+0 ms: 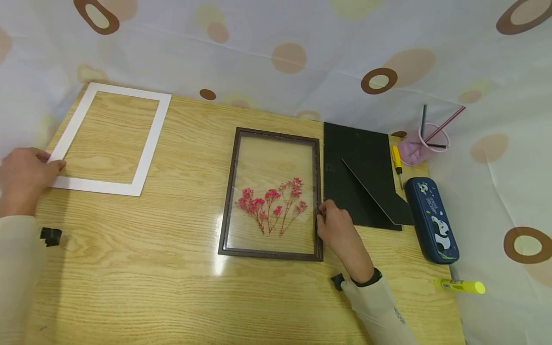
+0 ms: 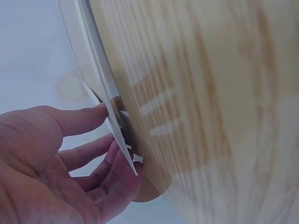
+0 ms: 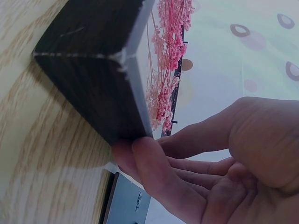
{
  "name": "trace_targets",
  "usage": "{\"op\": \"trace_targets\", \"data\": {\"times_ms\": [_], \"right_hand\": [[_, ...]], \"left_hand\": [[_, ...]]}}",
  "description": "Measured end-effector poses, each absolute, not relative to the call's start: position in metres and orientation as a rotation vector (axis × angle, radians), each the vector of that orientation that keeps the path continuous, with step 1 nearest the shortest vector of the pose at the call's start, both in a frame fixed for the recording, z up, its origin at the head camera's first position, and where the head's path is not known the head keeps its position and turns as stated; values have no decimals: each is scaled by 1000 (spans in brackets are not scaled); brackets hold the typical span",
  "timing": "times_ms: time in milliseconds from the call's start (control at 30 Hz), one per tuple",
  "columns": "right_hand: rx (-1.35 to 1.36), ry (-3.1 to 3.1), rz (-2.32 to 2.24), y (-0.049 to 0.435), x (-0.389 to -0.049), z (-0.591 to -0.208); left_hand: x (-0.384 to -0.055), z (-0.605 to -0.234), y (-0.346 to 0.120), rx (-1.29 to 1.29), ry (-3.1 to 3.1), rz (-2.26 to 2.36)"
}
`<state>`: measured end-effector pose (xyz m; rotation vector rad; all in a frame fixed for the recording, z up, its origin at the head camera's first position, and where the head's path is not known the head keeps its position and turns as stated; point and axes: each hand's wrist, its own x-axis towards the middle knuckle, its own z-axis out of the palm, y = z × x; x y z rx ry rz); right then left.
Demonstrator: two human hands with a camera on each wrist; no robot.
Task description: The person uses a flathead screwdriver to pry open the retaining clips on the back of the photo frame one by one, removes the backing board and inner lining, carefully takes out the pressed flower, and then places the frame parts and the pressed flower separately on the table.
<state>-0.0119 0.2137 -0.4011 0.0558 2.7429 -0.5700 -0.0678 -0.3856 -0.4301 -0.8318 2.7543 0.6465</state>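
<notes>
A flat white picture mat (image 1: 151, 143) with a rectangular opening lies at the table's far left. My left hand (image 1: 26, 175) pinches its near-left corner; the left wrist view shows the thin mat (image 2: 120, 140) between thumb and fingers. In the middle of the table lies a dark brown picture frame (image 1: 271, 254) with a clear pane. Pressed pink flowers (image 1: 272, 194) on thin stems show within it. My right hand (image 1: 342, 235) grips the frame's right side, with fingers curled at the edge of the dark moulding (image 3: 84, 88) in the right wrist view.
Right of the frame lies a black backing board (image 1: 345, 191) with a raised stand flap (image 1: 379, 196). Farther right are a yellow-handled screwdriver (image 1: 396, 158), a pink pen cup (image 1: 414, 151), a navy panda pencil case (image 1: 431, 220) and a yellow glue stick (image 1: 463, 286). Patterned cloth hangs behind.
</notes>
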Motion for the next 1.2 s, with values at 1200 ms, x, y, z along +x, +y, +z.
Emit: {"op": "trace_targets", "data": {"times_ms": [1200], "right_hand": [[69,2762,-560,212,-10,-401]], "left_hand": [[-16,-408,-223,35,3026,849]]}}
